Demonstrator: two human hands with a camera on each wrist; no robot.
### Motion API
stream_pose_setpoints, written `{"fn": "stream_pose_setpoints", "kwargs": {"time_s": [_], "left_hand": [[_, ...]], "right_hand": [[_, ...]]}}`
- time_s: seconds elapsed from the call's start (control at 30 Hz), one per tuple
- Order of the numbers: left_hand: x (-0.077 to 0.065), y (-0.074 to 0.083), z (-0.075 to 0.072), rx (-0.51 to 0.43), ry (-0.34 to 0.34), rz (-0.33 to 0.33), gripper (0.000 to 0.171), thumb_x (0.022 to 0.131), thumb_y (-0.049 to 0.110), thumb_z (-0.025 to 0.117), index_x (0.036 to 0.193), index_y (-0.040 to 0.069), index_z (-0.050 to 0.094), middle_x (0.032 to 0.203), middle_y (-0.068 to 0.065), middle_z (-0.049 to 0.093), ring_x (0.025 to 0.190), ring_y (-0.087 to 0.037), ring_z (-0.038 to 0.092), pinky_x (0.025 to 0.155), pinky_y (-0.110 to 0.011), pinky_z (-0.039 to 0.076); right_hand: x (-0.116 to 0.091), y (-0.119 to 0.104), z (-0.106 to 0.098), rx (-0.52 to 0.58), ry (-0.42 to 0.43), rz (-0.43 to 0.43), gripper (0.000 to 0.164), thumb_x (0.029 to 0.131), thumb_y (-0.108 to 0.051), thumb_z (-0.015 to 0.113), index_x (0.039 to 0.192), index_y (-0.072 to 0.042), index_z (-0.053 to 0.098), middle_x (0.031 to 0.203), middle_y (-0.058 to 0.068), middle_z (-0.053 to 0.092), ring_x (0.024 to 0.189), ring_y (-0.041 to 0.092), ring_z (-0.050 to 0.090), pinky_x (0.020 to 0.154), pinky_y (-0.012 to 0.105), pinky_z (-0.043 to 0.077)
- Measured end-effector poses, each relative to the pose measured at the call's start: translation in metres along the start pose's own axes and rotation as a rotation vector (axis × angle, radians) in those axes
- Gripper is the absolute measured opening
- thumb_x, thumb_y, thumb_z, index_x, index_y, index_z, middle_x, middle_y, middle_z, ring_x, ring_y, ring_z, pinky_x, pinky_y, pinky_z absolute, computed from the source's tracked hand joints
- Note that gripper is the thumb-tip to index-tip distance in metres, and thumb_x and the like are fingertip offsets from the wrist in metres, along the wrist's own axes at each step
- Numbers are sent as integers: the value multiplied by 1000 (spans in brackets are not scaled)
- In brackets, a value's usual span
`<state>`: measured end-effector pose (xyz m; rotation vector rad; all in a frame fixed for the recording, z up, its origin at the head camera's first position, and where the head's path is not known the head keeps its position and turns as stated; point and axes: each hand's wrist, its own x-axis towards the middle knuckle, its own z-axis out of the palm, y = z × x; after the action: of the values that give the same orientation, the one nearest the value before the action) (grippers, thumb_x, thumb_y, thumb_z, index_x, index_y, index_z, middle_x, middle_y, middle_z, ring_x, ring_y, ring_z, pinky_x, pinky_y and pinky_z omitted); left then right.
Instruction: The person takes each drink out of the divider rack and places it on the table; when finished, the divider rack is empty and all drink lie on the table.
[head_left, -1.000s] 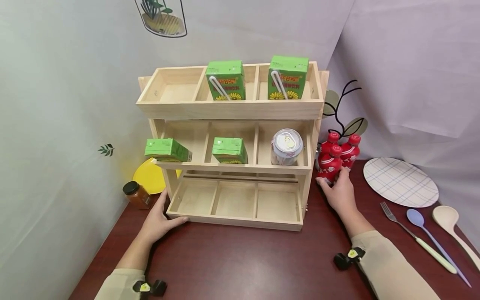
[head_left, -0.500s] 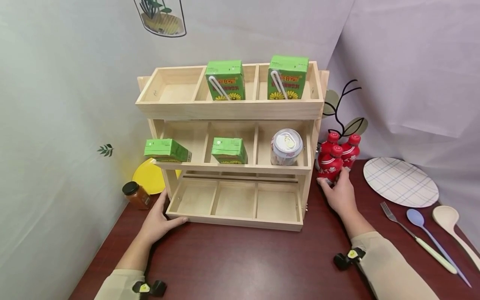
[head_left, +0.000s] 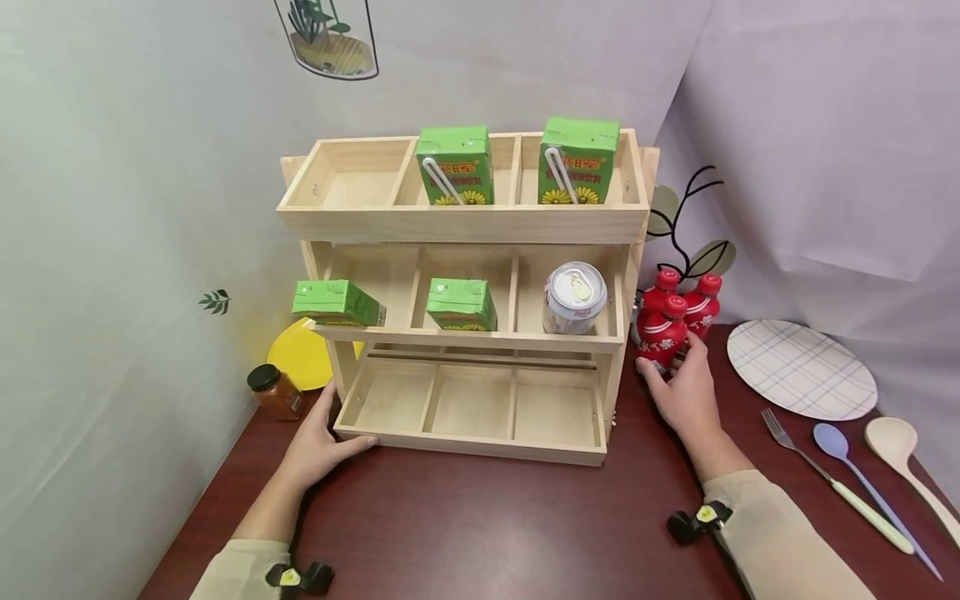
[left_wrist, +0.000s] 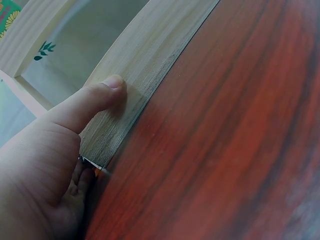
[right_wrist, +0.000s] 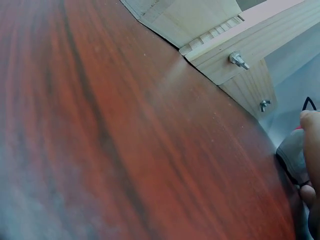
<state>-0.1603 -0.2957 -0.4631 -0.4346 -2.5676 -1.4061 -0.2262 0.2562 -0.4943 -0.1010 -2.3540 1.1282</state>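
A three-tier wooden rack [head_left: 465, 223] stands on the dark red table. At its lower left corner my left hand [head_left: 313, 446] grips the bottom tray. In the left wrist view, the thumb [left_wrist: 102, 95] lies on the front board while the other fingers go round the side. On the right of the rack, three red bottles with red caps are grouped together. My right hand [head_left: 686, 392] holds the front red bottle [head_left: 662, 337], thumb on its left and fingers on its right. The right wrist view catches only part of that hand beside the bottle's greyish base [right_wrist: 292, 155].
Green drink cartons [head_left: 461, 304] and a silver can [head_left: 574, 298] sit on the rack's upper tiers. A brown jar [head_left: 276, 393] and yellow plate [head_left: 300, 354] are at left. Right are a checked plate [head_left: 801, 367], fork [head_left: 832, 483], blue spoon [head_left: 862, 479] and cream ladle [head_left: 892, 437].
The head view has shifted very slightly, so the scene sits a little lower. Both hands keep their places on the rack and the bottle.
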Motion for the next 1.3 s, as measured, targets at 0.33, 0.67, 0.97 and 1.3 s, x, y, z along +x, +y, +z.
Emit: {"fn": "stream_pose_setpoints", "kwargs": {"time_s": [0.33,0.67,0.97,1.3], "left_hand": [[-3,-3,3,-19,0,-1,112,64,14,92,153,11,24,145,-19,41,125,-34,46,94,-12,37],[0,1,5,-26,-10,-6,113,64,14,92,154,12,23,146,-17,39,127,-33,45,95,-13,37],[1,1,2,-38,-8,1,111,65,13,92,153,11,24,146,-18,40,126,-33,45,94,-14,38],[1,0,0,-46,-13,2,112,65,13,91,153,10,23,144,-21,41,123,-36,47,93,-14,39]], "right_hand": [[8,-19,-15,127,280,-214,62,83,-21,72,134,1,43,121,20,52,105,31,55,85,30,43],[8,-96,-43,411,410,-468,40,79,-4,66,113,14,55,116,23,56,100,31,56,84,21,48],[1,-182,-64,826,440,-651,37,73,-1,69,96,22,52,108,32,53,100,36,57,91,36,49],[-9,-227,-45,564,267,-716,47,69,-4,73,105,19,56,113,33,54,108,39,53,95,33,46]]}}
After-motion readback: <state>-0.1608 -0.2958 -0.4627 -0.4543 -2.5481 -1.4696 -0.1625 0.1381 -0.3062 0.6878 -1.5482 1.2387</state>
